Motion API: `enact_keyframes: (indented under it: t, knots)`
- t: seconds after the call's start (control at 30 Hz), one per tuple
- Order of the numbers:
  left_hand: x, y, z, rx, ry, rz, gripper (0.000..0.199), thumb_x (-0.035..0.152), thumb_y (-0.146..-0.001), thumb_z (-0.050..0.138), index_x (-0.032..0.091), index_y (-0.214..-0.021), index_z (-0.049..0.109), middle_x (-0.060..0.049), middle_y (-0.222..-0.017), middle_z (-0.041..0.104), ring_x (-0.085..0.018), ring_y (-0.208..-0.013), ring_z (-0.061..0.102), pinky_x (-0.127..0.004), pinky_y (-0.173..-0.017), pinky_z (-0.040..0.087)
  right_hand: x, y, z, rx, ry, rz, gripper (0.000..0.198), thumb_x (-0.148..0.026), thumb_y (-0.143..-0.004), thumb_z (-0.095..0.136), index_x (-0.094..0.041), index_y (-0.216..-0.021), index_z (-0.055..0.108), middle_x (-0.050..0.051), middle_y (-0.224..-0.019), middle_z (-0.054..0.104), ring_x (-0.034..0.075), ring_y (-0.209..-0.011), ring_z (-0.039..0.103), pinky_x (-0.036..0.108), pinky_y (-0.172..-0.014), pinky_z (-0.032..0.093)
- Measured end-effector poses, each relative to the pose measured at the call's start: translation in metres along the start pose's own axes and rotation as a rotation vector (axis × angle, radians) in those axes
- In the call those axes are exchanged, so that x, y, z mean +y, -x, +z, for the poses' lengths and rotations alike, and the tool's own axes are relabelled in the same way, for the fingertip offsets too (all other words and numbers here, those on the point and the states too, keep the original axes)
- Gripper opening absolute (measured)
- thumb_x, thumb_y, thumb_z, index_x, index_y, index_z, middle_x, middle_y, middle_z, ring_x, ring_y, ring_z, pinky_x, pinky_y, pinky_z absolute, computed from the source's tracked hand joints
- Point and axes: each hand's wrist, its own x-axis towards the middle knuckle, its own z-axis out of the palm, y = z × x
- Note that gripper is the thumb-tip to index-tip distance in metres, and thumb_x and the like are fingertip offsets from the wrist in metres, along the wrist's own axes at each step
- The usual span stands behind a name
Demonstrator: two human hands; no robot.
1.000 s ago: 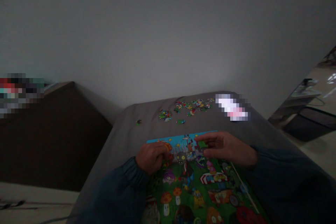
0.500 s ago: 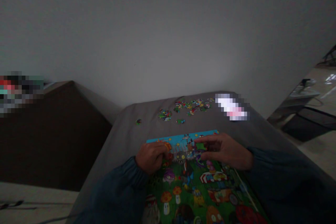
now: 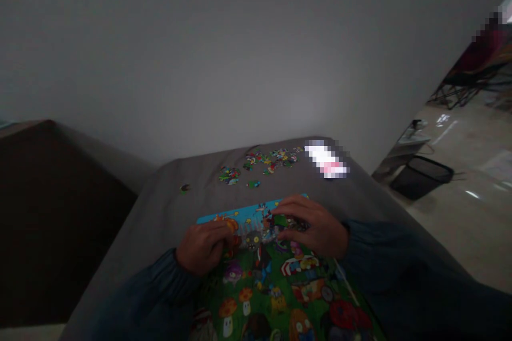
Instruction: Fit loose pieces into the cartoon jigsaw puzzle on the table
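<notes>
A colourful cartoon jigsaw puzzle, with a blue strip along its far edge, lies before me on the grey cloth surface. My left hand rests on its far left part. Those fingers are curled together, and whatever may be between them is hidden. Over the far right part is my right hand, fingers arched and thumb apart from them. A green patch shows between that thumb and fingers; whether it is a loose piece I cannot tell.
Loose puzzle pieces lie heaped beyond the puzzle, with a smaller pile beside them. Two single pieces, one green and one dark, lie apart. A blurred bright object is at the far right. A wall rises behind.
The view has turned to the right, so everything appears further left. My right hand's fingers have come lower over the puzzle. My left hand stays at the puzzle's left side.
</notes>
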Motion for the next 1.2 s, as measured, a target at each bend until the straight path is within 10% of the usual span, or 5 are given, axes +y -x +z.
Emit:
enact_keyframes:
  t: [0.67,0.77,0.93,1.2]
  knots:
    - [-0.001,-0.001,-0.002,-0.062,0.009,0.006,0.036,0.001,-0.064,0.035,0.022,-0.065,0.064,0.002,-0.07,0.067,-0.012,-0.063,0.059,-0.024,-0.061,0.04,0.007,-0.003,-0.008,-0.025,0.124,-0.065,0.04,-0.042,-0.082,0.067,-0.018,-0.114,0.063,0.01,-0.102,0.059,0.019,-0.093,0.054,0.036,-0.081,0.049]
    - [-0.002,-0.002,-0.002,-0.092,0.026,0.001,0.035,0.002,-0.067,0.036,0.022,-0.066,0.064,0.002,-0.071,0.068,-0.012,-0.063,0.06,-0.024,-0.062,0.041,0.004,-0.008,-0.034,-0.258,0.014,0.031,0.044,-0.044,-0.076,0.073,-0.016,-0.109,0.065,0.006,-0.089,0.062,0.016,-0.08,0.056,0.031,-0.074,0.049]
    - [0.001,-0.004,-0.001,-0.122,0.081,-0.026,0.036,0.003,-0.074,0.033,0.021,-0.066,0.062,0.003,-0.073,0.068,-0.012,-0.069,0.062,-0.023,-0.068,0.041,-0.012,-0.012,-0.074,-1.042,-0.475,0.142,0.031,-0.024,-0.087,0.062,-0.017,-0.117,0.065,0.007,-0.102,0.07,0.013,-0.087,0.064,0.023,-0.077,0.05]
    - [0.004,-0.008,-0.003,-0.146,0.0,-0.043,0.037,0.009,-0.082,0.03,0.019,-0.069,0.064,0.006,-0.078,0.068,-0.007,-0.072,0.058,-0.017,-0.071,0.037,-0.041,-0.004,-0.046,-1.216,-0.708,0.353,0.022,-0.002,-0.07,0.072,-0.019,-0.084,0.071,-0.004,-0.066,0.068,0.007,-0.056,0.065,0.012,-0.054,0.047]
